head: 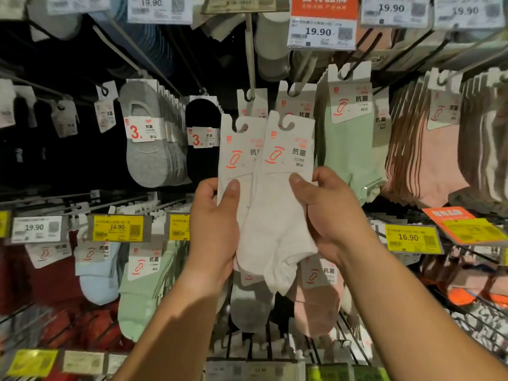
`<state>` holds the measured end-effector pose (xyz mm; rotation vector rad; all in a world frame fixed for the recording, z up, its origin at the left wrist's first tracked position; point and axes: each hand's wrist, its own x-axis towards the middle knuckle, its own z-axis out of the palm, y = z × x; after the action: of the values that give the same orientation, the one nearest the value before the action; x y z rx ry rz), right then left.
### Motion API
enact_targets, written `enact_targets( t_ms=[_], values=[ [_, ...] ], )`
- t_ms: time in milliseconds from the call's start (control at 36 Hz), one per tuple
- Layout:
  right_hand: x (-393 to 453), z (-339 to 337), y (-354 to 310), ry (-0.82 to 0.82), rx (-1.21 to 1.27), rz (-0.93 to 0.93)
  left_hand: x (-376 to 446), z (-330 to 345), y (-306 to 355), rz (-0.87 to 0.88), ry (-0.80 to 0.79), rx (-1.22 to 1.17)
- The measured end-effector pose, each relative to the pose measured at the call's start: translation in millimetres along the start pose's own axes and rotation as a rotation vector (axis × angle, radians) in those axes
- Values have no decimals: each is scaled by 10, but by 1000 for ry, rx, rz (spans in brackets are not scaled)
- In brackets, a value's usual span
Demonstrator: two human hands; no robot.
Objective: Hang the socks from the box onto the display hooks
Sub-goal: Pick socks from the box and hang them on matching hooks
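I hold two packs of white socks up in front of the display. My left hand (214, 224) grips the left white sock pack (233, 158) by its lower edge. My right hand (327, 213) grips the right white sock pack (277, 215), thumb on its card. Both card hang-holes are just below the display hook (250, 64), where white packs (253, 103) hang from its tip. Neither held pack is on the hook. The box is not in view.
Hooks all around carry socks: grey (145, 149) and black (203, 133) to the left, green (351, 144) and pink (428, 160) to the right. Price tags (321, 31) hang above and along the lower rail (118, 228). More sock rows hang below.
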<state>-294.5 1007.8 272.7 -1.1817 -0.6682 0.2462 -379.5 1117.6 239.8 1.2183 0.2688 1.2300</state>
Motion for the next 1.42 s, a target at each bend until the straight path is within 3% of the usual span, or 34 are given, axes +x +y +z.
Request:
enact_targets(
  t_ms=[167, 389, 556, 972, 1111, 1278, 1417],
  values=[
    [130, -177, -158, 144, -289, -279, 102, -83, -51, 82, 78, 82],
    [218, -185, -505, 107, -244, -419, 112, -64, -79, 61, 97, 74],
    [352, -150, -654, 125, -232, -405, 124, -61, -80, 47, 83, 62],
    [570, -180, -689, 200, -467, -399, 125, -135, -26, 44, 73, 50],
    [831, -110, -681, 212, -629, -323, 129, -157, -15, 68, 78, 57],
    [984, 19, -632, 296, -1002, -217, 98, -109, 29, 98, 58, 42],
    [752, 1, -372, 301, -1228, -396, 76, -56, 59, 96, 57, 50]
  ],
)
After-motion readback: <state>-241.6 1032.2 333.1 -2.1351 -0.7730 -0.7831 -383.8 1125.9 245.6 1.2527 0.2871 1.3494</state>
